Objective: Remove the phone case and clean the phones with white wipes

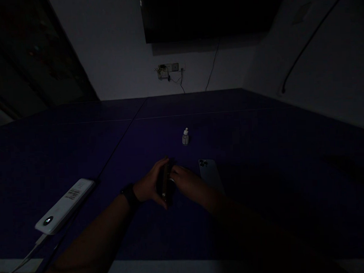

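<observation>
In the dim light, my left hand (150, 185), with a dark watch on the wrist, grips a thin phone-like slab (165, 181) by its two ends. The slab stands on edge, so its broad faces barely show. My right hand (185, 182) is closed just to the right of it, fingers curled toward its right face. A small bit of something white (171, 179) shows at those fingertips; its kind is too dark to make out. Beside the right hand lies a pale smartphone (211, 173), camera side up. Beyond both hands stands a small dropper bottle (185, 138), upright.
A white power bank (66, 204) with a lit display lies at the left on the dark blue table (110, 135). Its white cable (27, 255) runs toward the near edge. Sockets and wires (169, 69) are on the far wall, under a large black screen (207, 16).
</observation>
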Demonstrator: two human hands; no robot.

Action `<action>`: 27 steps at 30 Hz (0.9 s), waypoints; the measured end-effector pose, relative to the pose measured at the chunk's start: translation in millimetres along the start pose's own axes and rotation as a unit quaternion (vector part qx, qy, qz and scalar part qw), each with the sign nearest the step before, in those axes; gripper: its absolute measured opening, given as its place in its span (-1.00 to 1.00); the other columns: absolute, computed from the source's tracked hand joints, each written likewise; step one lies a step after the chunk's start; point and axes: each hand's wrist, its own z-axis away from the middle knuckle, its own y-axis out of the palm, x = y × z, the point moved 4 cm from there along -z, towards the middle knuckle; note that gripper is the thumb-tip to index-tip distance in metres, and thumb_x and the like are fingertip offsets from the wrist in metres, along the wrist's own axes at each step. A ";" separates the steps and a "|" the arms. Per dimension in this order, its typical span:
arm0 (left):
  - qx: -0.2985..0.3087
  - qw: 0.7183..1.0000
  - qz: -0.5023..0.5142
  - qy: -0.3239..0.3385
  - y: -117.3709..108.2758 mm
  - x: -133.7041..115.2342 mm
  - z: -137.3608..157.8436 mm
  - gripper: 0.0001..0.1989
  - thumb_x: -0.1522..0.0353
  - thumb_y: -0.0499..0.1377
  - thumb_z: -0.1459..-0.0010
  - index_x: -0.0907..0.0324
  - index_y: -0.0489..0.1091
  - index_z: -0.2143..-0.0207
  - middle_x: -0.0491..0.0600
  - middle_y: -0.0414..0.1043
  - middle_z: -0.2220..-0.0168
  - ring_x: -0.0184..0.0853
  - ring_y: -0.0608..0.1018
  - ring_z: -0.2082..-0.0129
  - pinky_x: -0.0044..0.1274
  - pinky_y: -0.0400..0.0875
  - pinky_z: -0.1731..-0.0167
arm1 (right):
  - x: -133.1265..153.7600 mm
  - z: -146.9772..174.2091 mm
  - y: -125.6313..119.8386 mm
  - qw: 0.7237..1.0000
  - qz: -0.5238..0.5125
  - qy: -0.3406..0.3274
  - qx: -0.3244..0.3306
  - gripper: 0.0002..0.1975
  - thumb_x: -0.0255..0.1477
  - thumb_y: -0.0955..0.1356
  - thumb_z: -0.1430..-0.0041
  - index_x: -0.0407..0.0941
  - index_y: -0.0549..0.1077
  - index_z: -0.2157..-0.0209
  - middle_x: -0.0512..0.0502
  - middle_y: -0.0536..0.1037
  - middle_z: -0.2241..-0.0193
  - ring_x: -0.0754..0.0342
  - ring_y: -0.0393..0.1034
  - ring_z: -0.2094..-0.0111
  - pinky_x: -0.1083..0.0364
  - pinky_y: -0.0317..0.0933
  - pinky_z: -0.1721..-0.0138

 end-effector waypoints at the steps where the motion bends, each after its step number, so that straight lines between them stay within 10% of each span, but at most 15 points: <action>1: 0.001 1.000 0.000 0.000 -0.1 0.0 0.0 0.49 -0.06 0.53 0.49 0.01 -0.21 -0.41 0.26 -0.17 -0.42 0.25 0.03 -0.38 0.00 -0.11 -0.34 | 0.5 -0.6 -0.1 1.000 -0.008 -0.007 0.005 -0.70 -0.60 0.28 -0.30 -0.18 0.48 -0.02 -0.26 0.51 0.03 -0.05 0.41 0.02 0.03 0.30 0.02; 27: 0.014 1.000 -0.007 0.011 1.1 2.3 0.7 0.50 -0.05 0.53 0.46 0.00 -0.27 -0.42 0.25 -0.24 -0.43 0.28 -0.02 -0.38 0.03 -0.12 -0.33 | 16.8 15.2 0.6 0.995 -0.002 -0.078 0.061 -0.75 -0.63 0.31 -0.26 -0.17 0.56 0.09 -0.22 0.54 0.11 -0.01 0.46 0.13 0.05 0.34 0.09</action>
